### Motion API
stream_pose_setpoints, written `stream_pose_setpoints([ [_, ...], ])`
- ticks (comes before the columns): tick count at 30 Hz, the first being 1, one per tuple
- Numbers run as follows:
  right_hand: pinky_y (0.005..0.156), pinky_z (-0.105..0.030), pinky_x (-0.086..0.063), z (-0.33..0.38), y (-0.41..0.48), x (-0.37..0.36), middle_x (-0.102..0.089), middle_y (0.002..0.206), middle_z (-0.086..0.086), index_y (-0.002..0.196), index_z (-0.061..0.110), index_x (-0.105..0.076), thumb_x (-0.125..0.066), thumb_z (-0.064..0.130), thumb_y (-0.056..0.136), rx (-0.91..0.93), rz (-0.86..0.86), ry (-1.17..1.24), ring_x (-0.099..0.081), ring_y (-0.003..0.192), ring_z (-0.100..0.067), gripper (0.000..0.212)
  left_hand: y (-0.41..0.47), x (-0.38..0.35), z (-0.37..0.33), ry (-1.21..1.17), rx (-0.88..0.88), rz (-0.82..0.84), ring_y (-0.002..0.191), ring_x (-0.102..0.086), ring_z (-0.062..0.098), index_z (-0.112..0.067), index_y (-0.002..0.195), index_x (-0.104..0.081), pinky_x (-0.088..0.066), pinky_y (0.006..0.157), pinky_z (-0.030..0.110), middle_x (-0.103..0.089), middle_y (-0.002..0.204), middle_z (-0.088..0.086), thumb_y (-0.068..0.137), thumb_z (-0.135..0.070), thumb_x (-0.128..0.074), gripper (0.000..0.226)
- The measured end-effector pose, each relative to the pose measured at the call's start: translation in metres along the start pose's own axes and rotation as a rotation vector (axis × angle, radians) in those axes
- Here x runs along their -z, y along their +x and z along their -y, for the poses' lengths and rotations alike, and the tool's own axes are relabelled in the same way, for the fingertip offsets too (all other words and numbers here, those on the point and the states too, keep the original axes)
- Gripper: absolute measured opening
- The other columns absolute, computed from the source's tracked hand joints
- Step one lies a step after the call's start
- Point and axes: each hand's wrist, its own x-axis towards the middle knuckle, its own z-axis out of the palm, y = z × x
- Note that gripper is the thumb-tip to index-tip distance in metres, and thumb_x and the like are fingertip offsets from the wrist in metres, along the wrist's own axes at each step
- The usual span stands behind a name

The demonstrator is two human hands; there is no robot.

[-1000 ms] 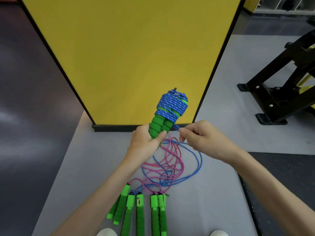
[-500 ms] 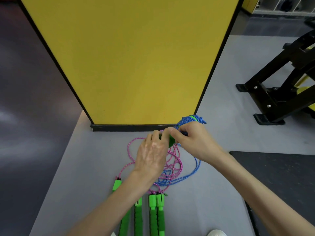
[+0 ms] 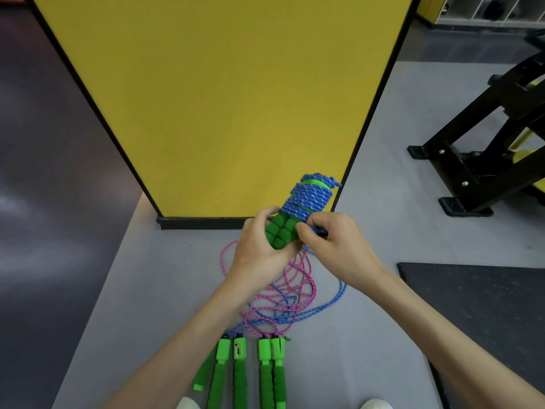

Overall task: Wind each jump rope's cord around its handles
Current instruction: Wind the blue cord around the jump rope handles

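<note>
My left hand (image 3: 259, 246) grips the pair of green foam handles (image 3: 281, 231) of a jump rope, tilted up and to the right. Blue cord (image 3: 308, 199) is wound in several turns round their upper part. My right hand (image 3: 330, 240) pinches the loose blue cord just right of the handles. The rest of that cord (image 3: 333, 302) trails down to the grey floor. Below my hands lie loose pink cords (image 3: 295, 287) tangled with blue cord, and several more green handles (image 3: 253, 373) side by side.
A yellow panel (image 3: 224, 98) with a black frame stands right behind my hands. A black metal gym frame (image 3: 477, 160) is at the right. A dark rubber mat (image 3: 483, 314) lies at the lower right. The tips of white shoes (image 3: 188, 404) show at the bottom edge.
The wound handles were held upright, then dipped low and right behind my hands, and now stand tilted up again in my left hand. My right hand keeps pinching the blue cord close to them.
</note>
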Motion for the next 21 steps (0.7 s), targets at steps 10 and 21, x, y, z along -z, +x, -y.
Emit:
stream_pose_setpoints([
  [10, 0.051, -0.038, -0.032, -0.001, -0.004, -0.011, -0.042, 0.050, -0.003, 0.057, 0.007, -0.043, -0.044, 0.029, 0.098, 0.066, 0.017, -0.074, -0.038, 0.049, -0.021, 0.046, 0.000, 0.015, -0.006, 0.049, 0.102, 0.007, 0.087, -0.063, 0.013, -0.031, 0.096, -0.047, -0.053, 0.075, 0.040, -0.065, 0.090, -0.010, 0.033, -0.054, -0.081, 0.075],
  [21, 0.056, -0.037, -0.045, -0.008, -0.002, 0.000, -0.062, 0.058, -0.005, 0.067, 0.011, -0.064, -0.058, 0.020, 0.090, 0.038, 0.038, 0.003, -0.054, 0.056, -0.025, 0.026, 0.005, 0.031, -0.012, -0.466, 0.046, 0.166, 0.083, -0.070, 0.011, -0.015, 0.114, -0.052, -0.055, 0.072, 0.027, -0.072, 0.090, -0.005, 0.081, -0.008, -0.073, 0.040],
])
